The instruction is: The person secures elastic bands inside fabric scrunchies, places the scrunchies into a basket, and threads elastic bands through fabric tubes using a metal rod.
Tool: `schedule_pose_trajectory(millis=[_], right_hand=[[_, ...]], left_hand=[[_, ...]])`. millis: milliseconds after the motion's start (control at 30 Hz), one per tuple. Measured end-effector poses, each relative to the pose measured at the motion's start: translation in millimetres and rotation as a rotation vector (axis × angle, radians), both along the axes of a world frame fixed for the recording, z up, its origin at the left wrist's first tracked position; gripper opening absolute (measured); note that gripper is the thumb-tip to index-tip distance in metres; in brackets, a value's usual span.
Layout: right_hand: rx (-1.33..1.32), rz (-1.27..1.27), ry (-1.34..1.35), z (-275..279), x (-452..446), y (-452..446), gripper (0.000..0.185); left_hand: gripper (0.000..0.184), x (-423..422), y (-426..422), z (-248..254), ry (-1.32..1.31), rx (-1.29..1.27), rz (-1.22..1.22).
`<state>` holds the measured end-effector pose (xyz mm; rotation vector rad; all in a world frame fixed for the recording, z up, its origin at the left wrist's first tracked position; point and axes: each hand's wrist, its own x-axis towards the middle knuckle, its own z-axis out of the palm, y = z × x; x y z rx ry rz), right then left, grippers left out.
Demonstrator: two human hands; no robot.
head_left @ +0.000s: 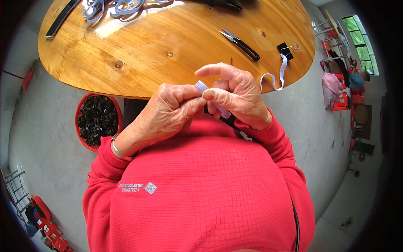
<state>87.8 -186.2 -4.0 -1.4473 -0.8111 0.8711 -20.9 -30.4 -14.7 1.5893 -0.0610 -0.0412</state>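
Observation:
A white ribbed elastic band [201, 86] is pinched between my two hands in front of my chest. My left hand [168, 110] grips it between thumb and bent index finger. My right hand [240, 93] presses its thumb against the same band, with the index finger raised and curved above. Part of the band shows below my right fingers; the rest is hidden behind that hand. To the right, a white elastic strip [282, 72] hangs in a curve from a black binder clip [286, 50] on the table. Black-handled thread snips [242, 45] lie slightly open beyond my right hand.
The rounded wooden table [142, 63] has its front edge just beyond my hands. Loops of pale elastic [121, 8] and a long dark bar [62, 19] lie at the far left. On the floor stands a red basin [78, 126] of dark pieces. Another person sits far right.

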Motion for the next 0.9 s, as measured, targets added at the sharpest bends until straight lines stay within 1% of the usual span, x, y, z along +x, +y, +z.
schedule_pose_trajectory(millis=[67, 167, 267, 367, 433, 467, 500, 600, 700, 800, 900], right_hand=[[0.005, 0.031, -0.049, -4.0, 0.9, 0.6, 0.029], [-0.062, 0.066, -0.191, -4.7, 1.4, -1.1, 0.031], [0.003, 0.057, -0.270, -10.2, 0.9, 0.8, 0.029], [-0.055, 0.037, -0.227, -3.9, -3.1, 2.4, 0.017], [0.002, 0.001, -0.229, -6.4, -3.9, 3.9, 0.013], [0.031, -0.018, -0.228, -7.5, -4.0, 4.1, 0.013], [0.002, -0.029, -0.248, -6.2, -3.7, 3.8, 0.012], [-0.061, -0.071, -0.313, -1.9, -1.6, 2.9, 0.012], [-0.067, -0.114, -0.350, -1.2, 0.7, 2.3, 0.012], [-0.063, -0.122, -0.385, -3.7, 3.0, -0.4, 0.013], [-0.074, -0.085, -0.455, -4.1, 2.6, -1.4, 0.009]], left_hand=[[0.020, 0.4, -2.8, -6.9, -0.127, 0.083, 0.006], [0.022, -4.1, -1.0, 4.6, 0.020, 0.061, 0.019], [0.020, -7.0, -2.7, 2.5, 0.063, 0.036, 0.054], [0.018, -6.7, 0.7, 3.0, 0.013, 0.145, 0.037], [0.017, -6.3, -2.6, -3.3, 0.000, 0.128, 0.016], [0.017, -6.2, -3.9, -5.7, -0.005, 0.120, 0.004], [0.016, -6.2, -2.9, -5.5, -0.013, 0.178, -0.035], [0.014, -7.9, -4.0, -6.8, -0.042, 0.166, -0.056], [0.014, -12.5, -2.7, -2.4, -0.009, 0.084, -0.078], [0.014, -14.9, -1.1, -3.7, -0.048, 0.049, -0.058], [0.013, -15.3, 0.0, 0.2, -0.057, 0.111, 0.006]])
